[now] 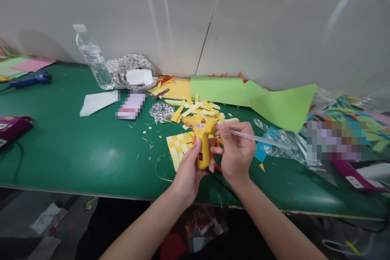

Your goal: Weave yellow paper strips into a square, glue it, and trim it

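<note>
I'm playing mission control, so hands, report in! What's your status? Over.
Left hand gripping yellow glue gun. Right hand pinching clear glue stick at gun's rear. Woven paper piece partly hidden behind left hand; loose yellow strips close by.

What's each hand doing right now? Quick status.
Left hand: closed, holding the yellow glue gun by its handle.
Right hand: closed, fingers pinching the clear glue stick at the gun's rear.
</note>
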Demonstrator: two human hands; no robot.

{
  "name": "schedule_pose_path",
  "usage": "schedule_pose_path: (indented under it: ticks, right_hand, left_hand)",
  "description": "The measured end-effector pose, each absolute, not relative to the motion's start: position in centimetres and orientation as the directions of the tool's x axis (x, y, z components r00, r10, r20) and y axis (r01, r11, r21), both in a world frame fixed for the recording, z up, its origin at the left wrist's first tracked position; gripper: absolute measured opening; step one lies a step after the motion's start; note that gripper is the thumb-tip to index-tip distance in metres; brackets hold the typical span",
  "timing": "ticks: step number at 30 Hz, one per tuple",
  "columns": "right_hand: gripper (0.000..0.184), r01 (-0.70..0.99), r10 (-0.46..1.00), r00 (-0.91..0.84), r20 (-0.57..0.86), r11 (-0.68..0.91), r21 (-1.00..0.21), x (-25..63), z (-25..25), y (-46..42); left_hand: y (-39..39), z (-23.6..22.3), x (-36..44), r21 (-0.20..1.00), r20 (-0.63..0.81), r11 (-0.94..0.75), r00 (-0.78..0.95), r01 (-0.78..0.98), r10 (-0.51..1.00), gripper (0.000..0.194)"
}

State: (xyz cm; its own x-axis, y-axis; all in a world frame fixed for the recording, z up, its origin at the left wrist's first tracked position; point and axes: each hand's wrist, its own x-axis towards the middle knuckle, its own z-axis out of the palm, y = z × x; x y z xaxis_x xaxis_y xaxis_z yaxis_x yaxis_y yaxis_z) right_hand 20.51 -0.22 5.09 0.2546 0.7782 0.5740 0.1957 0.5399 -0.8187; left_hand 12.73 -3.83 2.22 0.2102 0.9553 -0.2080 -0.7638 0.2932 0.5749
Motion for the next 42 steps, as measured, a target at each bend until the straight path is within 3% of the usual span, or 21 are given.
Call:
schedule_pose_path:
  ticks: [3, 8, 13, 24, 31, 42]
  right_hand:
    - [0.01, 0.263, 0.772, 0.202, 0.602, 0.55, -0.793, 20.6, 5.1, -0.5]
    - [0.017, 0.272, 0.635, 0.286, 0.717, 0.664, -0.697, 21.3, 5.4, -0.1]
    - [0.017, 0.228, 0.635, 0.353, 0.687, 0.654, -0.722, 21.4, 5.6, 0.0]
    - [0.016, 0.087, 0.731, 0.382, 0.565, 0.581, -0.81, 21.1, 4.5, 0.0]
    - [0.017, -0.053, 0.783, 0.38, 0.492, 0.549, -0.834, 21.3, 4.8, 0.0]
    - [0.026, -0.032, 0.778, 0.389, 0.493, 0.546, -0.837, 22.3, 4.6, -0.5]
  left_hand:
    - [-3.8, 2.1, 13.0, 0.522, -0.195, 0.31, 0.242, -0.794, 0.95, 0.044]
    - [-3.6, 3.0, 12.7, 0.573, -0.067, 0.19, 0.186, -0.797, 0.98, 0.031]
    - [-3.5, 2.7, 12.4, 0.631, -0.048, 0.279, 0.323, -0.724, 0.945, 0.03]
    - [-3.8, 2.3, 13.4, 0.664, -0.071, 0.267, 0.296, -0.699, 0.953, 0.04]
    - [-3.5, 2.1, 13.5, 0.684, -0.037, 0.233, 0.286, -0.691, 0.957, 0.035]
    - [-3.7, 1.7, 14.8, 0.663, -0.08, 0.28, 0.306, -0.695, 0.949, 0.044]
